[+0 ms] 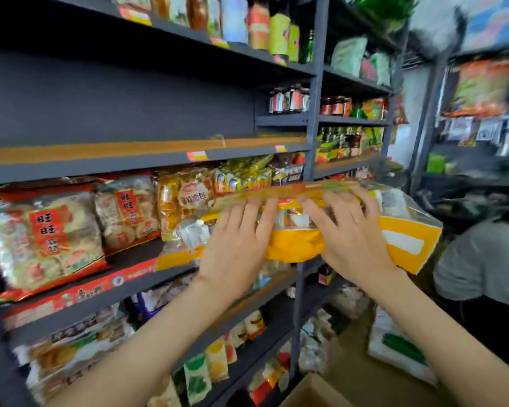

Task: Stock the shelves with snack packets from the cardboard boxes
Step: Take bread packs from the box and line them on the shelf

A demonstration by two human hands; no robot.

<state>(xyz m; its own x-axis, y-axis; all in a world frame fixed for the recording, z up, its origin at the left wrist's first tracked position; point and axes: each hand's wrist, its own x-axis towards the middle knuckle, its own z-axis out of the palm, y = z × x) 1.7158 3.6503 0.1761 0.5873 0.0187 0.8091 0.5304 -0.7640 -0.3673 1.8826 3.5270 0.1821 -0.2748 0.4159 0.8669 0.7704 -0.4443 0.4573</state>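
- Head view: a yellow snack packet (pixel 294 245) is held level with the middle shelf (pixel 135 257). Its left end is at the shelf's front lip and its right end is out in the aisle.
- The left grip (pixel 235 239) is laid across the packet's face, fingers nearly straight and pressing; the thumb is hidden.
- The right grip (pixel 347 230) is curled over the packet's top seam, grasping it.
- Done so far: the middle shelf is lined on the left with red rice-cracker packets (pixel 41 239) and, just beside them, yellow bread packets (pixel 185 198). Packets on the lower shelves (pixel 215 362) are seen too.
- Left to do: the packet in hand is not yet set down. The upper shelf (pixel 100 152) is shown as bare board along most of its length and is judged still to need filling.
- A cardboard box (pixel 315 392) is seen at the near bottom edge. Its contents are hidden, so the remaining stock cannot be told.
- The task is judged to be partly done.
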